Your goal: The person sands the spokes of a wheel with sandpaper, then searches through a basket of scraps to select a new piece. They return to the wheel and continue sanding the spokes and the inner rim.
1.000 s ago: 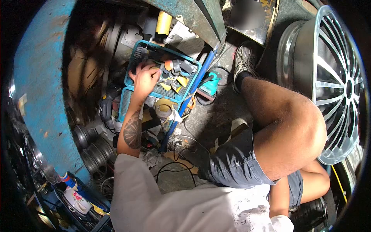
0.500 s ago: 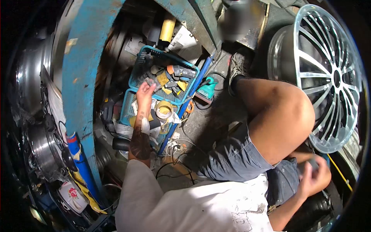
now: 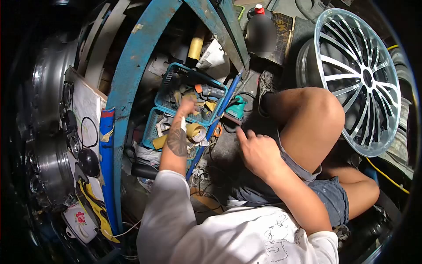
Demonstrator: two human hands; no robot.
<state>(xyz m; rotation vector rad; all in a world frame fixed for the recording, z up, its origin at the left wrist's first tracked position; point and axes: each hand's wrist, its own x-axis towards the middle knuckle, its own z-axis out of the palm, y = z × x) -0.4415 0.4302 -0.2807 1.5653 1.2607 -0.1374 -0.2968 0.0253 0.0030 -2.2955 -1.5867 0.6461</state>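
My left hand [image 3: 188, 107], slightly blurred, reaches into the rear blue plastic basket [image 3: 176, 64]. Its fingers are down among yellow and grey scraps, with an orange-ended piece [image 3: 198, 89] just beyond them. What it may be gripping is hidden. Over the floor beside my bent knee is my right hand [image 3: 259, 152], back side up, thumb out and fingers curled under; the palm is out of sight. A green power sander [image 3: 236, 107] lies on the floor just past its fingertips. Below my left hand, a roll of tape [image 3: 195, 131] sits in the front basket [image 3: 150, 127].
A multi-spoke wheel rim [image 3: 367, 78] leans at the right. A blue steel frame [image 3: 132, 57] rises at left, and a blue bar [image 3: 224, 103] runs along the baskets. Cables [image 3: 202, 176] tangle on the floor. A red-capped bottle [image 3: 259, 9] stands at the back.
My right hand has swung from the far right, where it held a small dark piece, to beside my knee. My left hand has gone deeper into the rear basket. The view has shifted.
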